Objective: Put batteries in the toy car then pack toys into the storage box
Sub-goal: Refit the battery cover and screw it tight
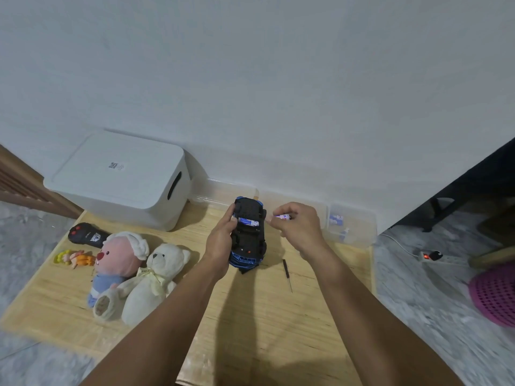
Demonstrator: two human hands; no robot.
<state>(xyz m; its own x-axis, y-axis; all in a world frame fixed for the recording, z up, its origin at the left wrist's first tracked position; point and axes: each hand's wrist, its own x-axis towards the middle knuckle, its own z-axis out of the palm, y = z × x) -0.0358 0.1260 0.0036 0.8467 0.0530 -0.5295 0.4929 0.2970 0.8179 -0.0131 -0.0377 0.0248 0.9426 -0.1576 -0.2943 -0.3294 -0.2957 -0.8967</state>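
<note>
Our left hand grips the light, rigid toy car sideways; right hand, at 3 o'clock, pinches a slippery battery.

1. Both bare forearms reach forward from the bottom of the view, angling slightly toward each other as they go.
2. The left hand is turned with its back up and to the left, fingers curled over the left side of the upturned toy car, thumb lying along the near edge of its underside.
3. The right hand sits just to the right of the car, wrist bent a little, knuckles up.
4. Its thumb and fingertips pinch a small battery, held pointing left toward the car's open compartment.
5. The two hands are near each other, not touching.
</note>
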